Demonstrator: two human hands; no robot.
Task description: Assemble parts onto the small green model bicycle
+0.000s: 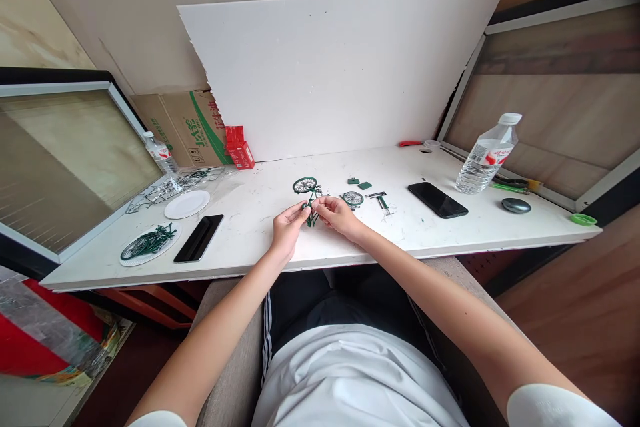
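Observation:
Both of my hands meet over the front middle of the white table, closed on a small dark green model bicycle (313,197). My left hand (289,227) pinches its frame from the left side. From the right, my right hand (338,215) pinches a part close by; the fingertips hide exactly which part. One spoked wheel of the model shows beyond the fingers. A loose green wheel (352,199) lies just right of my right hand, and farther right lies a T-shaped green part (381,201). Two small green blocks (365,185) sit behind the wheel.
Left on the table (280,260) are a plate of green parts (149,244), a white plate (187,204), a phone (199,238), wiry frames and a bottle (161,155). Right are another phone (437,199), a water bottle (487,155) and a dark oval object (516,205). A white board (340,73) stands behind.

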